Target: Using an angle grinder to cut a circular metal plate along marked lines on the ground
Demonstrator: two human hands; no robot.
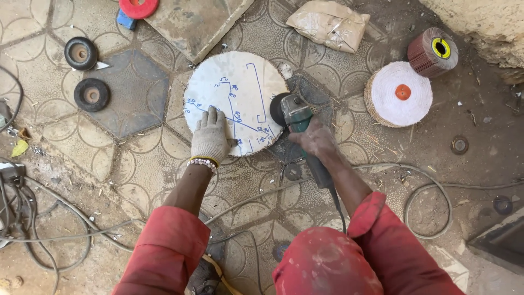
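Gloved left hand (210, 137) flat on white disc (234, 101), right hand (315, 140) gripping angle grinder (297, 117)

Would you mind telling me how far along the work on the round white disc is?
Done: the white disc is already round and carries blue marking lines; its rim looks rough all the way around. In hand: the gloved left hand presses the disc flat on the tiled floor, while the right hand holds the green angle grinder with its wheel at the disc's right edge. Left: how much of the rim is finished cannot be told.
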